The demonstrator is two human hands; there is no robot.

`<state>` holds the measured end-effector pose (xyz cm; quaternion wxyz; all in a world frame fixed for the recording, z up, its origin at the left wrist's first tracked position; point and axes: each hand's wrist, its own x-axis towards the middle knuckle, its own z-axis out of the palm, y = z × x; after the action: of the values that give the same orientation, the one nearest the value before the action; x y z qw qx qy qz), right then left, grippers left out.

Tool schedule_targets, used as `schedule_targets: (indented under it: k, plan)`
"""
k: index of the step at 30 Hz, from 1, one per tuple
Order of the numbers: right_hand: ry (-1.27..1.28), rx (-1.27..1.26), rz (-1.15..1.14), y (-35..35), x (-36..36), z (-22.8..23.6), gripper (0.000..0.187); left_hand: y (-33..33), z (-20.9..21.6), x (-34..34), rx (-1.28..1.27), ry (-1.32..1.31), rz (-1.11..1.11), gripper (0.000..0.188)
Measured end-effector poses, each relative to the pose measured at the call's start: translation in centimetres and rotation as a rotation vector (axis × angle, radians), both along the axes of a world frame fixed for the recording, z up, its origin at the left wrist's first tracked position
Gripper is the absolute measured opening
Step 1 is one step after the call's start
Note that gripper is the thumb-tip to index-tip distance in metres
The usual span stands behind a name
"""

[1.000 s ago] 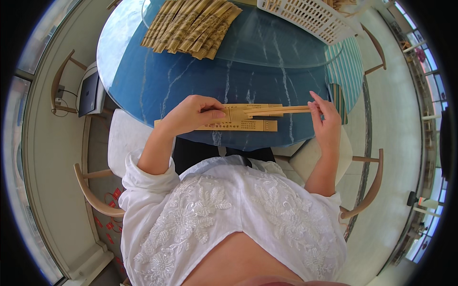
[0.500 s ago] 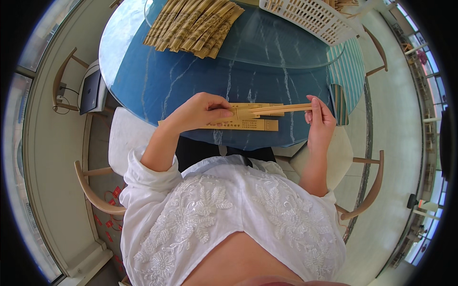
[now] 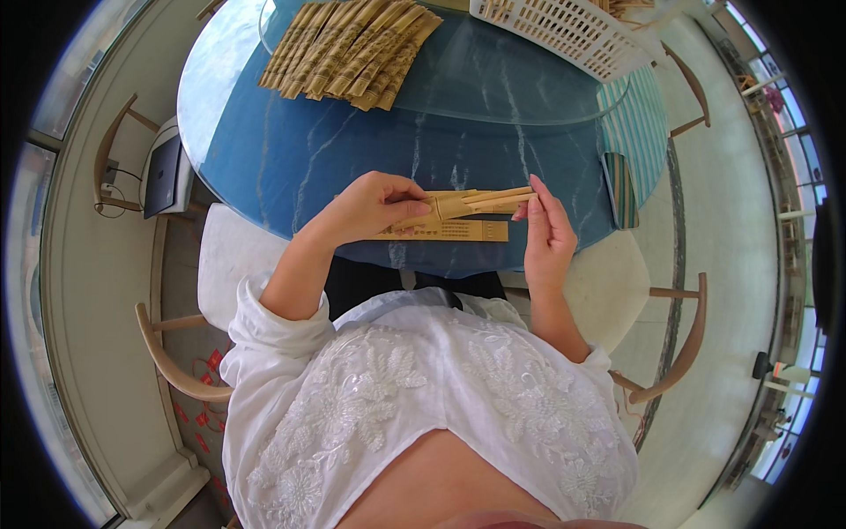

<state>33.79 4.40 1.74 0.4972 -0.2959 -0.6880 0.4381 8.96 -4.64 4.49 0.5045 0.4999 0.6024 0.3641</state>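
- Many slim tan packets (image 3: 348, 55) lie in an overlapping pile at the far left of the blue tabletop (image 3: 370, 141); they look light and liable to slide over one another if you nudge them.
- Your left hand (image 3: 374, 201) pinches the left part of a tan paper sleeve (image 3: 449, 208), thumb on top; the fingers underneath are mostly hidden. The sleeve is held near the table's close edge, in front of you. Expect it to be light, thin and easily creased or torn, so a flat, gentle pinch away from its mouth should suit it.
- Flat paper strips (image 3: 476, 231) lie below and behind that sleeve, partly covered; they would probably shift with a brush of your knuckles.
- Pale sticks (image 3: 498, 201), apparently two, run from the sleeve's right end to your other hand, and look partly inside it. Judge them light, stiff and smooth; a tilted tip could snag the paper.
- Your right hand (image 3: 548, 231) grips their right ends between thumb and fingertips, a sensible hold for keeping them together and in line.
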Motion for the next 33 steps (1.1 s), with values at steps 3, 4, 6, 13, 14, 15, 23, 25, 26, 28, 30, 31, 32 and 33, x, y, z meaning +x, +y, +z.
schedule_targets:
  k: [3, 4, 6, 13, 14, 15, 23, 25, 26, 28, 30, 31, 32, 33]
  plan:
    - [0.020, 0.031, -0.023, -0.2, -0.2, -0.4, 0.037, 0.1, 0.4, 0.4, -0.008, -0.051, 0.016, 0.020]
    - [0.011, 0.045, -0.029, -0.2, -0.3, -0.5, 0.037, 0.1, 0.6, 0.5, -0.005, -0.064, 0.021, 0.020]
    - [-0.009, 0.074, -0.042, -0.4, -0.4, -0.8, 0.038, 0.2, 0.9, 0.6, -0.015, -0.064, 0.016, 0.020]
    - [-0.076, -0.025, 0.095, -2.5, -1.6, -1.3, 0.036, 0.9, 0.3, 1.2, -0.029, -0.171, 0.004, 0.021]
    - [-0.007, -0.035, 0.103, -2.3, -1.8, -1.2, 0.034, 1.0, 0.5, 1.4, -0.025, -0.147, 0.000, 0.021]
    - [0.062, -0.043, 0.111, -2.0, -2.1, -1.1, 0.032, 1.0, 0.7, 1.5, -0.019, -0.122, -0.004, 0.021]
    - [0.191, -0.338, 0.072, 0.4, -0.7, -0.3, 0.021, 0.5, 1.4, 1.4, -0.044, 0.004, 0.026, 0.027]
    - [0.244, -0.368, -0.011, 1.8, 0.2, -0.1, 0.022, -0.6, 1.6, -0.2, -0.104, -0.007, 0.058, 0.028]
    - [0.270, -0.383, -0.055, 2.5, 0.8, 0.0, 0.022, -1.0, 1.0, -1.0, -0.087, -0.016, 0.083, 0.029]
    - [0.310, -0.404, -0.129, 3.2, 1.7, 0.7, 0.022, -1.7, -0.9, -2.8, -0.057, -0.036, 0.127, 0.031]
    - [0.345, -0.409, -0.191, 3.9, 2.5, 0.8, 0.022, -2.6, -1.6, -3.3, -0.070, -0.202, 0.144, 0.033]
    - [0.360, -0.403, -0.216, 4.1, 2.9, 0.6, 0.021, -3.1, -1.6, -3.1, -0.102, -0.301, 0.170, 0.033]
    - [0.376, -0.396, -0.241, 4.3, 3.1, 0.5, 0.021, -3.5, -1.6, -3.0, -0.134, -0.401, 0.197, 0.034]
    - [0.385, -0.394, -0.254, 4.4, 3.2, 0.5, 0.021, -3.9, -2.0, -3.0, -0.093, -0.422, 0.208, 0.033]
